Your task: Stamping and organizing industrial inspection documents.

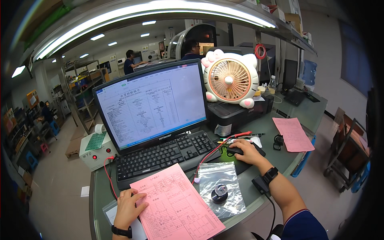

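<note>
My left hand [129,208] rests on the left edge of a pink printed form [176,204], thumb and fingers apart. The form lies in front of a black keyboard [164,154], overlapping its near edge. On the right, my right hand [247,153] is closed over a black computer mouse [235,150], which it partly covers. Between my arms lies a clear zip bag [220,176], with a small clear faceted knob on a dark round base [219,193] on it. The monitor [152,104] behind the keyboard shows a table document.
A cat-shaped fan [229,82] stands on a black printer [236,116]. Red test leads [212,151] cross beside the keyboard. A white instrument box [96,150] stands left; another pink sheet [293,135] lies right. A cart [350,150] and two co-workers [131,63] are beyond.
</note>
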Demonstrator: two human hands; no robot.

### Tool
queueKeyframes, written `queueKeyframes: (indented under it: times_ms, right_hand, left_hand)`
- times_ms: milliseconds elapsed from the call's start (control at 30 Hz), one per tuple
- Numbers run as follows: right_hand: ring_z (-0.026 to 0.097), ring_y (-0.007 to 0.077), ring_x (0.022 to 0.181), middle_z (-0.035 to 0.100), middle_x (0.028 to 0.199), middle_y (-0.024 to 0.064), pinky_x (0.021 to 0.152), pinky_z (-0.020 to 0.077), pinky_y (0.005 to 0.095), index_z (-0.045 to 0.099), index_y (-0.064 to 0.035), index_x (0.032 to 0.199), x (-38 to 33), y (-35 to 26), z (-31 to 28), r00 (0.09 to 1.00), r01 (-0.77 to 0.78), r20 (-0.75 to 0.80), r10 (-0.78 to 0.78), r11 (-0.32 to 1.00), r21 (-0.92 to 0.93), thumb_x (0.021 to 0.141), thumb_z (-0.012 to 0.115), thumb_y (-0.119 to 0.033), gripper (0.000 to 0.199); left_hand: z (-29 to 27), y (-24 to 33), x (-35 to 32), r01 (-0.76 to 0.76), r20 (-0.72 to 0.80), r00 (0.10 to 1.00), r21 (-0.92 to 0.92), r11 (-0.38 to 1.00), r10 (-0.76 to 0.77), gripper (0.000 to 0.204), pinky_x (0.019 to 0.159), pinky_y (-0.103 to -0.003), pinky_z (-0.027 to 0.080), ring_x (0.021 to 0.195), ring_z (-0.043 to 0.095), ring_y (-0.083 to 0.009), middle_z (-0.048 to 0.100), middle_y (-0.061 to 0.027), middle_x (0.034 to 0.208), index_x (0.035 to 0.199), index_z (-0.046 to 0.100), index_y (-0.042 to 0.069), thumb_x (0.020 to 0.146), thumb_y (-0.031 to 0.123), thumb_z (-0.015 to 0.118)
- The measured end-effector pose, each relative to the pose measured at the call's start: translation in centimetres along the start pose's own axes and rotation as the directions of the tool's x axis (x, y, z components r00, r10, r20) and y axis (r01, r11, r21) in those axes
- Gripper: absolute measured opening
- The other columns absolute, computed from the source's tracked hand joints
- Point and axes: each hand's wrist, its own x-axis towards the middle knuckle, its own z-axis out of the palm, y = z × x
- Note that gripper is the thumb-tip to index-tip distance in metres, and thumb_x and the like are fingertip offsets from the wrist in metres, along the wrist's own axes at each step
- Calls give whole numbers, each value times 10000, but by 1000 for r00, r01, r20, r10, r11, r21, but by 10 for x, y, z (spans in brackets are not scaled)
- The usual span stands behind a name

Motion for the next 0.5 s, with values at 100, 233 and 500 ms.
queueKeyframes:
  times_ms: [100, 233, 500]
  right_hand:
    - [481, 273, 1279, 523, 1316, 71, 1046, 402, 416, 642, -193, 1174, 0, -1, 0, 1000, -5, 1, 5, 1000, 2, 779, 697, -172, 400]
    - [482, 275, 1278, 522, 1314, 70, 1043, 405, 418, 644, -195, 1170, 0, -1, 1, 1000, -4, -3, 4, 1000, -11, 777, 695, -169, 397]
    - [483, 280, 1281, 524, 1328, 83, 1052, 404, 420, 651, -194, 1162, 1, 0, 0, 1000, -10, 4, 10, 1000, -18, 769, 697, -165, 397]
  left_hand:
    - [-1, 0, 0, 5, 4, 1000, -2, 1000, -5, 375, 987, -451, 350, 1185, 455, -301, 573, -77, 1165, 1090, 744, 162, 750, 314, 780]
    - [0, 0, 1, 6, 8, 1000, -4, 1000, -6, 374, 995, -448, 343, 1190, 451, -302, 571, -77, 1169, 1092, 743, 158, 751, 307, 781]
    - [0, -1, 1, 19, 19, 1000, -7, 1000, -19, 374, 1003, -447, 337, 1199, 446, -303, 565, -79, 1186, 1094, 743, 155, 752, 301, 782]
